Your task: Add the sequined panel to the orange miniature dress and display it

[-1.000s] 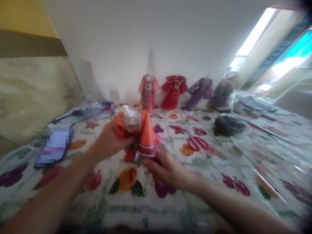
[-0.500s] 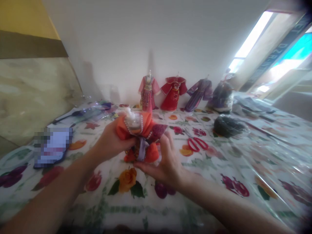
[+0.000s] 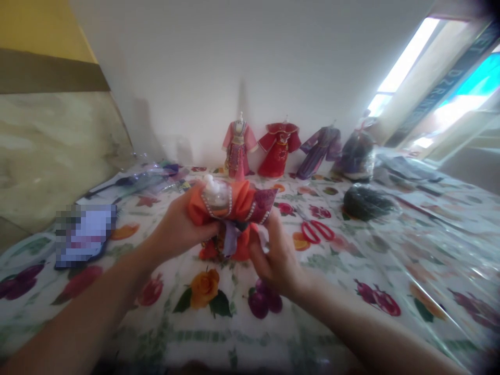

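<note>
Hands, left (image 3: pixel 177 232) and right (image 3: pixel 275 255), grip one orange doll costume (image 3: pixel 230 219); four costumes (image 3: pixel 277 148) behind

Red scissors (image 3: pixel 317 231) on tablecloth (image 3: pixel 351 260); four costumes at wall.

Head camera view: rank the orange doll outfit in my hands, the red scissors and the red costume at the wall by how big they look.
1. orange doll outfit, largest, though it is nearest the camera.
2. red costume.
3. red scissors, close to the red costume in apparent size, so that order is unsure.

single head view looks forward and down, close over table (image 3: pixel 242 333)
</note>
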`<action>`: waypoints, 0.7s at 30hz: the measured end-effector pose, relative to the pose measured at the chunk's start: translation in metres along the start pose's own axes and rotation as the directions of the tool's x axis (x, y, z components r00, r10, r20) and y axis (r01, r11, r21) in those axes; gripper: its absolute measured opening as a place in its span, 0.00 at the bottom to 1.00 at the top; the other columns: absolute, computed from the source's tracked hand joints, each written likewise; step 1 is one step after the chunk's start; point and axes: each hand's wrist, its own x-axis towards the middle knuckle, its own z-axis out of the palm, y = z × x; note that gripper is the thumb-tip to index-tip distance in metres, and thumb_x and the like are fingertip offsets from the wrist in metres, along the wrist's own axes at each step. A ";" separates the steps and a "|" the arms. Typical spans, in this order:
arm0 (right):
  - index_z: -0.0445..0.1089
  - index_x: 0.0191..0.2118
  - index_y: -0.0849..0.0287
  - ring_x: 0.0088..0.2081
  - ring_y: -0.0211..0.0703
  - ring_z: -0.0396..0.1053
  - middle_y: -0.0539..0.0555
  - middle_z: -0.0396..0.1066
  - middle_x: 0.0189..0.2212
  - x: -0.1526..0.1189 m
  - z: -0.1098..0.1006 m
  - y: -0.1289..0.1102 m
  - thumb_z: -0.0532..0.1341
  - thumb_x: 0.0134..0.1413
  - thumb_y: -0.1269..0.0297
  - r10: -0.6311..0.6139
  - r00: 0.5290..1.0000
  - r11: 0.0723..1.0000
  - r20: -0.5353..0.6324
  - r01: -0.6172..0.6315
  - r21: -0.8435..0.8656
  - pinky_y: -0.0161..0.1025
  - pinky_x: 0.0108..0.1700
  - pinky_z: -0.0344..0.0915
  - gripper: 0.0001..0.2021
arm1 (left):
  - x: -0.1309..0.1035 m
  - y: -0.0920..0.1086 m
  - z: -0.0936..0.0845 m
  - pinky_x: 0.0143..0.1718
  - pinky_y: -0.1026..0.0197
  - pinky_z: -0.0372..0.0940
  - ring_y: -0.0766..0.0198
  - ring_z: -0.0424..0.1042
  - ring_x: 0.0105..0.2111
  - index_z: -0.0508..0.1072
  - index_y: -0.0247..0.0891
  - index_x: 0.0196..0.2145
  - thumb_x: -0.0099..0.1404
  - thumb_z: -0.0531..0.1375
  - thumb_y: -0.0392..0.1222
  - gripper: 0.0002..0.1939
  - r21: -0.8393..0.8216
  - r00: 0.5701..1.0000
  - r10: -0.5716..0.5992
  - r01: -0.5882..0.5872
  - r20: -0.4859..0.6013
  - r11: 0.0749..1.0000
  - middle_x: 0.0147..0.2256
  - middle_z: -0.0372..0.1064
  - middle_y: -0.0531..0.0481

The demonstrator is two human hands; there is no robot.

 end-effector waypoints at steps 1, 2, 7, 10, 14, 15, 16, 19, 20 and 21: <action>0.51 0.65 0.56 0.52 0.53 0.67 0.62 0.65 0.52 0.000 0.000 0.000 0.55 0.60 0.74 -0.001 1.000 1.000 0.005 0.001 0.024 0.54 0.53 0.69 0.28 | 0.000 0.000 0.000 0.52 0.48 0.69 0.50 0.75 0.47 0.71 0.39 0.50 0.53 0.67 0.34 0.25 -0.001 1.000 -0.003 0.003 0.006 1.000 0.47 0.76 0.46; 0.49 0.66 0.56 0.53 0.54 0.67 0.63 0.64 0.54 -0.001 0.000 0.000 0.59 0.60 0.70 -0.001 1.000 0.999 0.016 0.000 0.042 0.55 0.54 0.69 0.31 | 0.000 0.000 0.000 0.52 0.48 0.69 0.49 0.75 0.47 0.71 0.38 0.50 0.53 0.67 0.35 0.25 -0.003 1.000 -0.008 0.008 0.013 1.000 0.47 0.76 0.46; 0.47 0.67 0.59 0.56 0.64 0.63 0.67 0.63 0.55 -0.004 0.012 -0.005 0.71 0.48 0.50 0.009 1.000 0.997 0.001 -0.009 -0.072 0.64 0.55 0.65 0.47 | -0.001 0.005 0.003 0.49 0.52 0.71 0.50 0.76 0.46 0.72 0.36 0.48 0.55 0.66 0.37 0.21 -0.009 0.999 -0.042 0.042 0.011 0.999 0.45 0.77 0.49; 0.47 0.66 0.59 0.55 0.65 0.61 0.67 0.62 0.53 -0.003 0.019 -0.008 0.69 0.51 0.52 0.028 1.000 0.987 -0.009 -0.029 -0.156 0.64 0.53 0.65 0.43 | -0.002 0.006 0.005 0.49 0.52 0.71 0.51 0.77 0.45 0.71 0.39 0.49 0.55 0.67 0.35 0.23 -0.037 1.000 -0.024 0.024 -0.008 0.999 0.45 0.78 0.50; 0.47 0.66 0.61 0.51 0.61 0.62 0.66 0.62 0.49 0.000 0.019 -0.007 0.61 0.56 0.63 0.027 1.000 0.986 -0.002 -0.027 -0.165 0.64 0.50 0.67 0.35 | -0.004 0.005 0.006 0.51 0.48 0.71 0.48 0.77 0.46 0.73 0.43 0.47 0.53 0.70 0.39 0.23 -0.038 0.998 0.025 -0.027 -0.057 0.999 0.45 0.78 0.48; 0.46 0.67 0.61 0.51 0.62 0.62 0.66 0.62 0.49 0.000 0.017 -0.006 0.59 0.55 0.66 0.013 1.000 0.988 -0.003 -0.013 -0.155 0.64 0.50 0.67 0.35 | -0.004 0.005 0.005 0.52 0.47 0.70 0.48 0.77 0.47 0.73 0.43 0.47 0.53 0.70 0.39 0.23 -0.020 0.998 0.029 -0.030 -0.049 0.999 0.46 0.78 0.48; 0.45 0.67 0.60 0.53 0.62 0.62 0.66 0.62 0.50 0.000 0.015 -0.005 0.57 0.55 0.69 -0.002 1.000 0.990 -0.007 0.001 -0.142 0.64 0.51 0.67 0.35 | -0.004 0.006 0.005 0.53 0.47 0.70 0.48 0.77 0.47 0.73 0.42 0.48 0.53 0.70 0.40 0.23 -0.005 0.999 0.032 -0.033 -0.040 0.999 0.46 0.78 0.48; 0.44 0.69 0.56 0.55 0.59 0.64 0.65 0.63 0.53 0.000 0.007 0.000 0.55 0.57 0.75 -0.025 0.999 0.994 -0.029 0.022 -0.106 0.62 0.54 0.67 0.36 | -0.004 0.007 0.004 0.53 0.50 0.70 0.50 0.77 0.47 0.73 0.41 0.49 0.56 0.68 0.41 0.22 0.021 0.999 0.035 -0.035 0.006 0.999 0.46 0.78 0.51; 0.45 0.69 0.55 0.55 0.58 0.65 0.64 0.64 0.54 0.000 0.005 0.002 0.54 0.58 0.75 -0.019 0.999 0.996 -0.033 0.016 -0.090 0.61 0.55 0.68 0.35 | -0.005 0.007 0.004 0.53 0.51 0.70 0.51 0.77 0.47 0.73 0.40 0.50 0.57 0.68 0.41 0.22 0.020 0.999 0.038 -0.038 0.010 0.999 0.46 0.78 0.52; 0.47 0.68 0.55 0.55 0.58 0.66 0.63 0.65 0.53 0.000 0.002 0.003 0.54 0.59 0.75 -0.008 0.999 0.998 -0.035 0.006 -0.067 0.61 0.55 0.68 0.33 | -0.005 0.007 0.004 0.52 0.52 0.71 0.52 0.77 0.47 0.73 0.41 0.50 0.58 0.67 0.41 0.22 0.016 0.999 0.038 -0.038 0.009 0.999 0.47 0.78 0.52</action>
